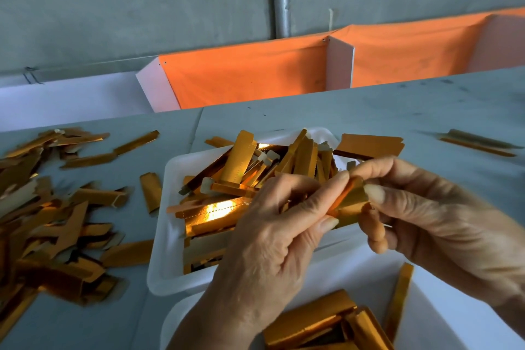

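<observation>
Item: gold foil strip (350, 203), centre right of frame, above the white tray (170, 236). Left hand (272, 236) and right hand (431, 216) each pinch one end. Step, as judged: folding along its crease. Next: press the fold shut evenly. Long axis roughly left-right, right end slightly higher; part hidden by fingers.

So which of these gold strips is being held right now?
The gold foil strip pinched between the left hand and right hand, above the far white tray; the rest lie loose.

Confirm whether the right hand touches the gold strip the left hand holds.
Touching: head view shows right hand and left hand both pinching the gold strip.
</observation>
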Tool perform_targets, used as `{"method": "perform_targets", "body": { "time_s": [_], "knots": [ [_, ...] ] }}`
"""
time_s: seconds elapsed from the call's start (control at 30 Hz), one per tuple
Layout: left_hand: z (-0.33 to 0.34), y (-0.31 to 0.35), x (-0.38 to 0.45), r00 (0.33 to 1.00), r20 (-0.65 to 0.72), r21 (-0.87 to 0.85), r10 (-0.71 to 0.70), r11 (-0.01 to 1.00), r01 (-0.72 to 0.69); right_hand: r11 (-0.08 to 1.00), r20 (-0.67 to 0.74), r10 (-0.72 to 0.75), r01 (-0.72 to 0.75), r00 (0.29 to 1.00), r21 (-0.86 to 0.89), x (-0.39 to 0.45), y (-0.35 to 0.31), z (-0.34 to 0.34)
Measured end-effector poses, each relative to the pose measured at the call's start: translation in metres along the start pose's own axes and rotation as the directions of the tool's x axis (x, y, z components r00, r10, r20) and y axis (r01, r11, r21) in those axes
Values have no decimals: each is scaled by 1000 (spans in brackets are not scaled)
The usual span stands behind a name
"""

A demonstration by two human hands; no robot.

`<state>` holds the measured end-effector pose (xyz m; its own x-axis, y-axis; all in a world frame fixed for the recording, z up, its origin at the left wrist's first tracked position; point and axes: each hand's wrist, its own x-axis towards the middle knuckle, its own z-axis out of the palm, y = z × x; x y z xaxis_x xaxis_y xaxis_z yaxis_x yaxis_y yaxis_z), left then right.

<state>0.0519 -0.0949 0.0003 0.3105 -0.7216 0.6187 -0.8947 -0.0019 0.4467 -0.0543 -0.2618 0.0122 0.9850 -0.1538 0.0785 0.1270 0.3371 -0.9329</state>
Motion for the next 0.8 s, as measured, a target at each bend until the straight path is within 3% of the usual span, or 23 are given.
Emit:
{"method": "perform_targets", "body": {
  "time_s": [0.27, 0.6, 0.7, 0.8],
  "knots": [
    [2, 1, -1, 998, 55, -64, -21, 998, 24, 998, -6, 18, -17, 1000, 57, 1, 4, 0],
    [2, -2, -2, 996, 77, -11, -45, 999, 46, 998, -41, 35, -36, 999, -45, 2, 5, -2],
    [1, -3, -4, 994, 69, 16, -85, 996, 84, 991, -39, 54, -58, 998, -122, 1, 3, 1],
    [3, -3, -5, 990, 61, 98, -130, 987, 124, 936, -118, 26, -66, 993, -346, 1, 1, 3]
  ]
}}
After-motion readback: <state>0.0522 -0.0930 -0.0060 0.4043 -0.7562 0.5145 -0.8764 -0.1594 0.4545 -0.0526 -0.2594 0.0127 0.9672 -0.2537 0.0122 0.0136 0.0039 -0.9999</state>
